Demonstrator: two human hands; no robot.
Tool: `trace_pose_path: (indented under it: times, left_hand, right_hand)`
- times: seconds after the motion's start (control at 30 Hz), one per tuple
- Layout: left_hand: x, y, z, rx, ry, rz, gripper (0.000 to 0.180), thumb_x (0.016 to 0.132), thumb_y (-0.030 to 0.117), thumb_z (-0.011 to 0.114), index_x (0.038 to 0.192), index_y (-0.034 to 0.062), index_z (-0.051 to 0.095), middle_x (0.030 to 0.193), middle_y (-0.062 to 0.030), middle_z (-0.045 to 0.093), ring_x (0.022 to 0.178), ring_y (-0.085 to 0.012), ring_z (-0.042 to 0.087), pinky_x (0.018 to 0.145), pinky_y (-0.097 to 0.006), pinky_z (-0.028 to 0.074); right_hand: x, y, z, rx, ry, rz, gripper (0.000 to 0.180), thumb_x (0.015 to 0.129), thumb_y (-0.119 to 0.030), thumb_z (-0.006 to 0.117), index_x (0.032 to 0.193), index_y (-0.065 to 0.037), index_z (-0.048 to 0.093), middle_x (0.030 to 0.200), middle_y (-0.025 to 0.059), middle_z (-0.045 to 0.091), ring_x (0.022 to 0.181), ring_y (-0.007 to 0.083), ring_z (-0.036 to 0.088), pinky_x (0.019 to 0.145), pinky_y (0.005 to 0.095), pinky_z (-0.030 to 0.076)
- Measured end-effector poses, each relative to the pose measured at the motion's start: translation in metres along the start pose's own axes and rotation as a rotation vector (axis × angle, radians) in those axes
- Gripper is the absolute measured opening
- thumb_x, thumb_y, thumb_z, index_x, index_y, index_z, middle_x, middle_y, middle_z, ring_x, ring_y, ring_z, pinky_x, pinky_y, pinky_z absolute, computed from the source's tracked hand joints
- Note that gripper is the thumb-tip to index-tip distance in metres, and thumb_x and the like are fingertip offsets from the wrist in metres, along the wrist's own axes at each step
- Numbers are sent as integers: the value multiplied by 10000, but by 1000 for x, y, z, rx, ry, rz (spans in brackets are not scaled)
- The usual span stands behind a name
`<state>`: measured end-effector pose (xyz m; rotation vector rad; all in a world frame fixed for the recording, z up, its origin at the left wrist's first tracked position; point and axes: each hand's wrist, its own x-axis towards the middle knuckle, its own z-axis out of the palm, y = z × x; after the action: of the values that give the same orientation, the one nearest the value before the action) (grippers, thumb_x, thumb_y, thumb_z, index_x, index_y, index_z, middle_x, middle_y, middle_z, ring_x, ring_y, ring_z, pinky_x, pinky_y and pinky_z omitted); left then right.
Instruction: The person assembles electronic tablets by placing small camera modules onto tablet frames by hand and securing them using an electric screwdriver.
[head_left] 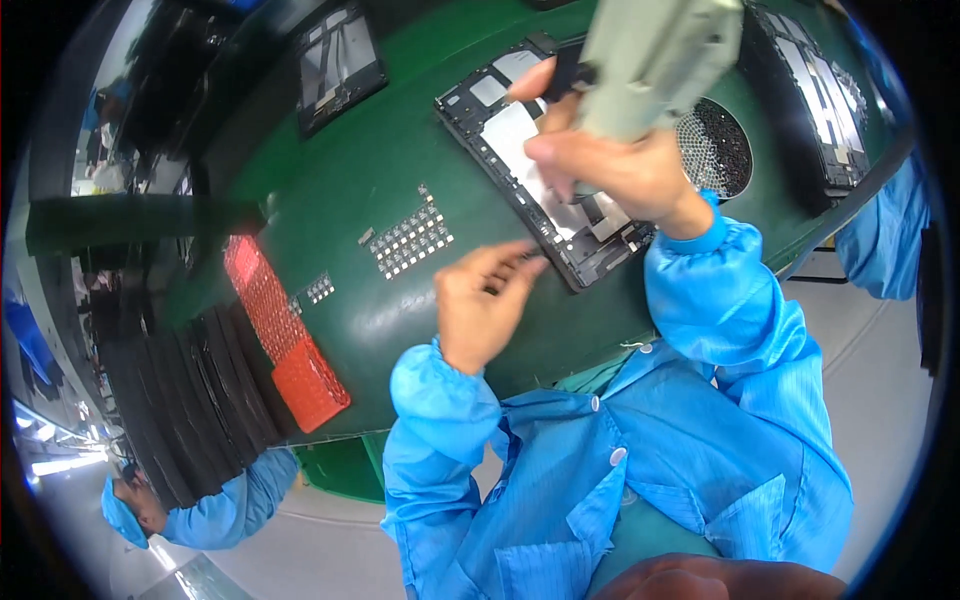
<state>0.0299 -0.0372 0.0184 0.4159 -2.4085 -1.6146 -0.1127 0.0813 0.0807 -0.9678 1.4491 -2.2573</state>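
An opened tablet [512, 128] lies aslant on the green table in front of me, its silver and black inner parts showing. Over it, my right hand [625, 170] is closed round a pale grey-green boxy tool [655, 70], which is blurred; its working end is hidden behind the fingers. My left hand [480, 300] is at the tablet's near left edge, thumb and fingers pinched together; whatever they hold, if anything, is too small to make out. Left of the tablet, small metal-and-black parts [412, 240] lie in rows.
A round perforated dish [735, 150] of small black pieces stands right of the tablet. Further opened tablets lie at the far left [340, 65] and far right [815, 90]. Red bubble wrap [310, 385] and black stacked slabs [200, 390] are at left, near a co-worker's blue sleeve [235, 505].
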Motion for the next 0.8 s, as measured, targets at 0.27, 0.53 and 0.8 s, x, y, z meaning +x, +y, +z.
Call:
trace_pose_path:
  times: [0.27, 0.53, 0.8]
  left_hand:
    - [6, -18, -27, -351, 319, -69, 179, 810, 38, 631, 958, -51, 582, 760, -51, 606, 658, -92, 586, 558, -189, 463]
    - [8, -14, -34, -445, 363, -54, 123, 842, 47, 589, 923, -39, 557, 857, -100, 629, 687, -123, 606, 574, -210, 472]
    - [3, -14, -35, -418, 319, -2, 118, 858, -3, 530, 960, -45, 573, 954, -116, 622, 753, -151, 617, 626, -237, 494]
  right_hand:
    - [1, 17, 13, -19, -123, 110, 263, 716, 39, 642, 960, 31, 543, 648, 33, 566, 465, 72, 520, 406, 207, 410]
    - [-2, 24, 16, -29, -111, 138, 248, 717, 24, 640, 946, 26, 544, 574, 12, 538, 453, 69, 510, 410, 208, 399]
    - [-16, 27, 16, -226, -228, 79, 263, 767, 8, 606, 1008, 12, 499, 597, 11, 507, 510, 77, 495, 461, 216, 397]
